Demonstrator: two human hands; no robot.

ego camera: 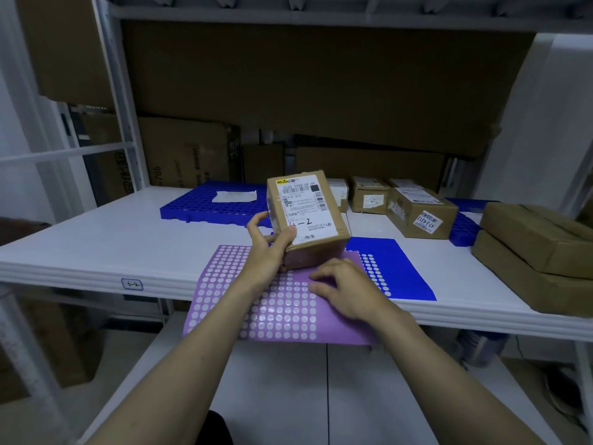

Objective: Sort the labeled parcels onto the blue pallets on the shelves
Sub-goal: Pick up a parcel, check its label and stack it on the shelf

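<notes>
Purple sheet (282, 303) white-dotted; blue pallet (205, 203); brown parcel (308, 220).

Left grip (269, 242) clasped — right grip (340, 287) flat

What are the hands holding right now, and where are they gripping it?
The left hand grips the labeled parcel by its lower left corner; the right hand holds nothing.

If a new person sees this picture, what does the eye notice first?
First, the labeled parcel at center, gripped by the left hand. Below it, the right hand rests on the purple sticker sheet at the shelf edge. A blue pallet lies behind on the left.
</notes>
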